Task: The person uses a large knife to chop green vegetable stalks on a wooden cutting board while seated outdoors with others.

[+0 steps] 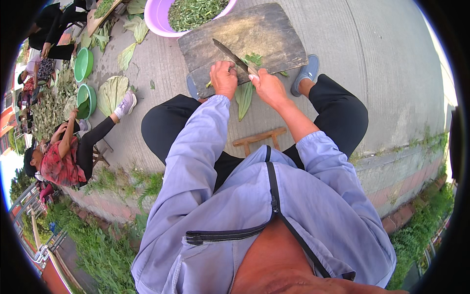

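Observation:
A worn wooden cutting board [209, 47] lies in front of me, between my shoes. My right hand [270, 86] grips the light handle of a kitchen knife [229, 53]. Its dark blade points up and to the left across the board. Close beside the blade, my left hand [223, 78] is curled on the board over some green leaves. A yellowish stem end [209, 84] pokes out at its left side; the rest is hidden by the fingers. Chopped green pieces [254, 58] lie just past the knife. One long green leaf [243, 100] hangs from the board's near edge.
Behind the board stands a pink-purple basin [158, 22] holding chopped greens [196, 14]. Large pale leaves [113, 93] and two green basins [83, 64] are on the concrete to the left. A seated person [64, 158] reaches into the nearer basin. A wooden stool [260, 137] shows beneath me.

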A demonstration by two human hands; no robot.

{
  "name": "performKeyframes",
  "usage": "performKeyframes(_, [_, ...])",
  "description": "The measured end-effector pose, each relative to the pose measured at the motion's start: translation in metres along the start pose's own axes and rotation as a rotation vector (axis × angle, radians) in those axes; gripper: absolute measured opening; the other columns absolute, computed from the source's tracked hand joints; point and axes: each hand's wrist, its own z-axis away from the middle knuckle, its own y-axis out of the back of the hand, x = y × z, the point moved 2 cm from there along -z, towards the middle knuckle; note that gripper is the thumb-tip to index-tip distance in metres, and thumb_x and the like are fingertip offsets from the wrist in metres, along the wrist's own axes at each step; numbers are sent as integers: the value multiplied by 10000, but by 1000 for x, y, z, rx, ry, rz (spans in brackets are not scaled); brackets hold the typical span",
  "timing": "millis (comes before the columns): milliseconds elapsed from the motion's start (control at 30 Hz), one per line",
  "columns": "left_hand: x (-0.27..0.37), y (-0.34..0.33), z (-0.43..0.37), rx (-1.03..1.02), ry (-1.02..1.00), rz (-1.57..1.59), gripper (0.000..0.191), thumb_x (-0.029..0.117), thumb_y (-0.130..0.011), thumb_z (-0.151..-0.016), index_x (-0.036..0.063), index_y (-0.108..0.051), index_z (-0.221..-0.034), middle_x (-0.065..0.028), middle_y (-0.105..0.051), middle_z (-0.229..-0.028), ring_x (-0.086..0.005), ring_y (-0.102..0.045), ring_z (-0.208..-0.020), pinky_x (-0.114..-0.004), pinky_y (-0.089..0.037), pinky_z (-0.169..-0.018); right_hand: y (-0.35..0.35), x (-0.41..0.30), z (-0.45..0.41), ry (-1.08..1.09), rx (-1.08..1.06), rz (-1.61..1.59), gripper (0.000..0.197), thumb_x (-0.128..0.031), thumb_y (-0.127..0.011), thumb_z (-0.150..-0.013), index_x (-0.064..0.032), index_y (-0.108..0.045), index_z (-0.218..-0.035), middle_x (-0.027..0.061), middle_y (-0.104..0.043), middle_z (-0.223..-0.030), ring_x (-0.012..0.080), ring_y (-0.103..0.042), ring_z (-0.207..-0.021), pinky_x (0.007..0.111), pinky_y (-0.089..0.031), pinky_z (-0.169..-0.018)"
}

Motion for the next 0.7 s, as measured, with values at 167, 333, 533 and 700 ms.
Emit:
performKeyframes(167, [1, 0, 0, -7, 11, -4, 145, 88, -775, -783, 149, -731, -906, -84, -678, -989, -341, -614, -1016, -478, -479, -908, 1, 4, 2, 6, 26, 1, 428, -425, -544, -1056, -5, -612, -1109, 303, -726, -983, 496, -700, -968, 590, -517, -860])
performKeyframes(333, [0, 0, 0, -4, 6, -2, 157, 90, -779, -781, 147, -727, -918, -87, -675, -982, -343, -612, -1013, -476, -478, -910, 4, 8, 4, 19, 11, -41, 438, -424, -546, -1054, 9, -606, -1085, 313, -717, -958, 510, -692, -950, 595, -510, -849])
performKeyframes(533, [1, 1, 0, -10, 14, 5, 184, 91, -779, -778, 132, -719, -947, -101, -673, -996, -352, -611, -1021, -478, -474, -920, 9, 8, 10, 53, 4, -23, 430, -413, -575, -1043, 14, -601, -1079, 315, -712, -934, 514, -688, -940, 597, -506, -840])
performKeyframes(700, [-1, 0, 0, -6, 11, 15, 190, 80, -756, -782, 124, -720, -963, -108, -675, -1005, -356, -610, -1027, -479, -472, -935, 11, 5, 15, 69, -10, -43, 399, -383, -586, -1037, 14, -597, -1074, 313, -711, -918, 511, -689, -931, 596, -507, -830])
